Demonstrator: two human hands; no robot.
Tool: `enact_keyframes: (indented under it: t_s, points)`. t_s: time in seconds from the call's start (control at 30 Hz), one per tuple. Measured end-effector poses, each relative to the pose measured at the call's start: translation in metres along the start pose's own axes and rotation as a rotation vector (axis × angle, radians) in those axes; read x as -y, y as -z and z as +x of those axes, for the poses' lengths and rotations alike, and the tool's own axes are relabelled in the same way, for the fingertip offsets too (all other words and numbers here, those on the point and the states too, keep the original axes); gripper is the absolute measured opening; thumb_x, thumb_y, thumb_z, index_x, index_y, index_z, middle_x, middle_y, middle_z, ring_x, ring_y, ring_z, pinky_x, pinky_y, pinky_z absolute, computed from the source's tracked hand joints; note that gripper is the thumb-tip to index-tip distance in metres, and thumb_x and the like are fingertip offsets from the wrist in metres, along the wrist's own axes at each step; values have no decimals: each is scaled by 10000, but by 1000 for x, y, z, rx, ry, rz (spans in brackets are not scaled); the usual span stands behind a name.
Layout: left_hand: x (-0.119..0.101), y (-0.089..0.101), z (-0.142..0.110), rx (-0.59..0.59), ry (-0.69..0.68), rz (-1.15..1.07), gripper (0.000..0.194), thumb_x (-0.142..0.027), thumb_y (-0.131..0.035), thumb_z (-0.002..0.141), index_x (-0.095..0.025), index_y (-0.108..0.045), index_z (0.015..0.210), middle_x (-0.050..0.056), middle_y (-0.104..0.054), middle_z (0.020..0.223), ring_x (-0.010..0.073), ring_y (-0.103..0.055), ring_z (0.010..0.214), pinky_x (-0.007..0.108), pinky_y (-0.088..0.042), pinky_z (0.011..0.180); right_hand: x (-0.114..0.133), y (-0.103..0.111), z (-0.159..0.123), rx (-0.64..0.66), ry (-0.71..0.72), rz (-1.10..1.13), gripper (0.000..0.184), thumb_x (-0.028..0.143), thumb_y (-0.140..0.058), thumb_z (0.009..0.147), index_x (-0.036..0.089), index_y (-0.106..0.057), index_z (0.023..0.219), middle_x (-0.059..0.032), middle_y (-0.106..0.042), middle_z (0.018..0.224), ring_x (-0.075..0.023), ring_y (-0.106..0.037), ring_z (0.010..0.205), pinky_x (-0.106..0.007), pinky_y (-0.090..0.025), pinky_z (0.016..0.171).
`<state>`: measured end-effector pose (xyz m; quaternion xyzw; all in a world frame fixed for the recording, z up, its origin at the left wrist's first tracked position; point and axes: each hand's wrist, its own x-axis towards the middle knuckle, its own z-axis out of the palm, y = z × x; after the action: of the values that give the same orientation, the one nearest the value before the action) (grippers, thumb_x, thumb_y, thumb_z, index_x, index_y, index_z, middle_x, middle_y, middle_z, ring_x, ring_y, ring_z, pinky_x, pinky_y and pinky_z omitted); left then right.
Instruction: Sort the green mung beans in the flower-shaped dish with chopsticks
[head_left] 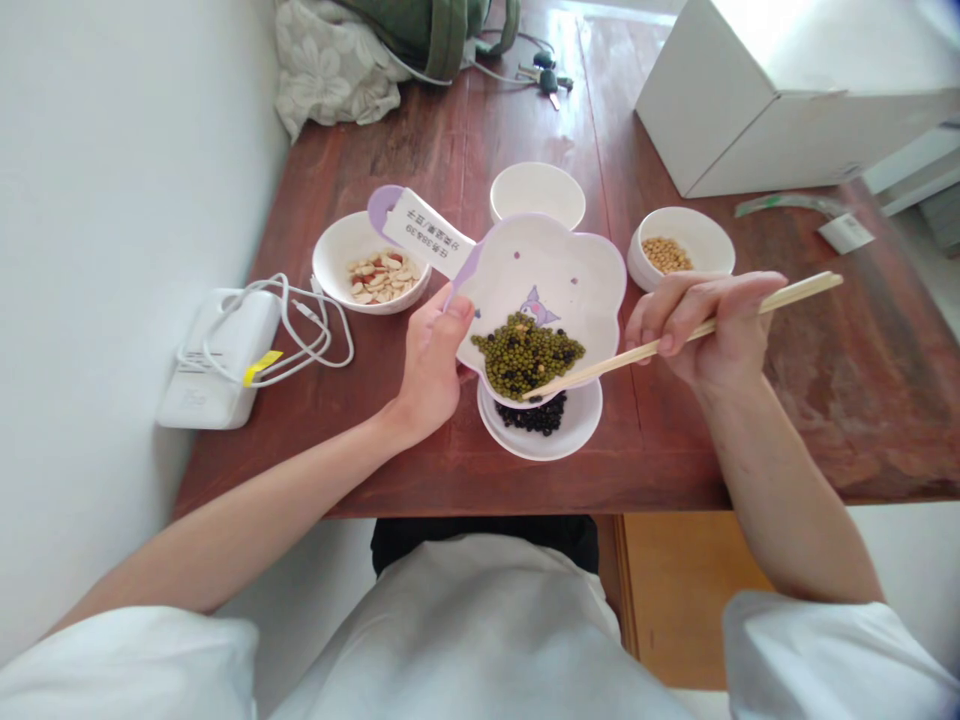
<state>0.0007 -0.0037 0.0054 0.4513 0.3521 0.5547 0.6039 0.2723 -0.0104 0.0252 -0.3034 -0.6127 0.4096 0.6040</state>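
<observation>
One table (652, 430) is topped by a white box (780, 115) at two o'clock from a flower-shaped dish (547, 262), white with purple edging. By this dish, held in the left hand (435, 368), a bowl (581, 425) at six is partly hidden. Chopsticks (802, 291) are gripped by the right hand (724, 352). Mostly green beans (525, 355) are heaped inside the dish.
</observation>
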Motion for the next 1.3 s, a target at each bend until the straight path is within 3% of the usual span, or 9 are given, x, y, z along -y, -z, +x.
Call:
enact_keyframes:
  t_s: [0.27, 0.4, 0.57, 0.73, 0.9, 1.13, 1.3]
  points:
    - [0, 0, 0, 24, -3, -33, 522, -710, -793, 943, -209, -683, 845, -19, -548, 658, 91, -416, 495, 260, -276, 430, -1, 3, 1, -6, -1, 38, 778, 938, -550, 912, 302, -828, 562, -74, -634, 506, -175, -572, 391, -377, -491, 381]
    - [0, -1, 0, 25, 11, -30, 541, -734, -784, 936, -216, -670, 829, -22, -536, 647, 87, -386, 468, 268, -251, 413, 2, 0, 1, -47, -22, 65, 766, 901, -570, 961, 315, -794, 521, -57, -590, 474, -166, -464, 343, -425, -539, 414]
    - [1, 0, 0, -4, 10, -4, 512, -709, -763, 955, -213, -690, 851, 1, -582, 676, 117, -477, 509, 274, -294, 437, 7, -3, 1, -112, -40, 41, 654, 768, -658, 999, 336, -780, 524, -63, -578, 485, -166, -408, 366, -472, -551, 452]
    - [2, 1, 0, 6, -9, -5, 522, -722, -779, 938, -206, -712, 893, -11, -576, 680, 102, -436, 502, 260, -307, 431, 7, -2, 3, -176, -18, 71, 627, 699, -681, 1028, 316, -790, 545, -58, -588, 516, -161, -467, 394, -435, -462, 403]
    - [2, 2, 0, 29, 10, 25, 555, -759, -756, 938, -210, -691, 885, -34, -519, 620, 92, -409, 456, 241, -237, 377, 4, -3, 6, -220, -5, 60, 751, 877, -642, 940, 286, -760, 493, -61, -558, 476, -162, -516, 384, -366, -335, 311]
    - [0, 0, 0, 20, -15, 21, 569, -754, -795, 913, -208, -656, 831, -22, -544, 645, 98, -441, 483, 250, -289, 396, 3, -6, 4, -199, -41, 20, 793, 951, -602, 875, 283, -760, 477, -59, -583, 467, -162, -519, 363, -366, -378, 294]
    - [-1, 0, 0, 19, -6, 24, 572, -758, -797, 911, -207, -664, 843, -23, -541, 647, 97, -441, 496, 252, -290, 406, 5, -6, 1, -181, -67, -17, 746, 892, -619, 933, 290, -785, 524, -75, -620, 515, -188, -579, 429, -418, -486, 409]
